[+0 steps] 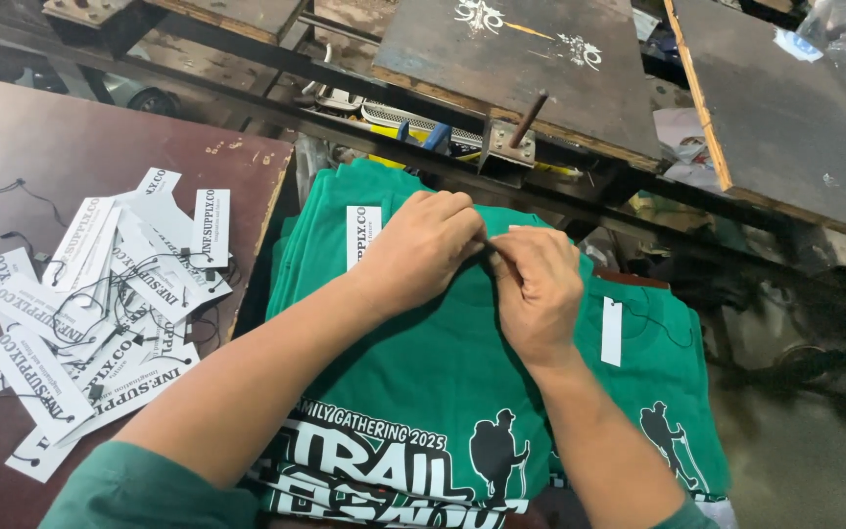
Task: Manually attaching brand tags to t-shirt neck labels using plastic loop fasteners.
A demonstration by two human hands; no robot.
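Closest to me, the top green t-shirt lies flat on a stack of the same shirts, white and black print facing up at the near end; it looks soft, light and floppy, so I'd guess it slides and bunches if you pull from one corner, better to take it near the collar. Up at the neck end both hands meet; left hand is curled, its grip pinched shut on something small at the collar, and right hand is pinched closed right against it, fingertips touching; whatever sits between them is hidden, maybe a thin string, can't tell. One white paper tag lies on the shirt just beside the left hand, another white tag hangs off the right side of the stack; thin card, easy to crease. Left of the stack, on the brown desk, there's a loose pile of tags with black strings all tangled. Further back sit dark wooden print boards.
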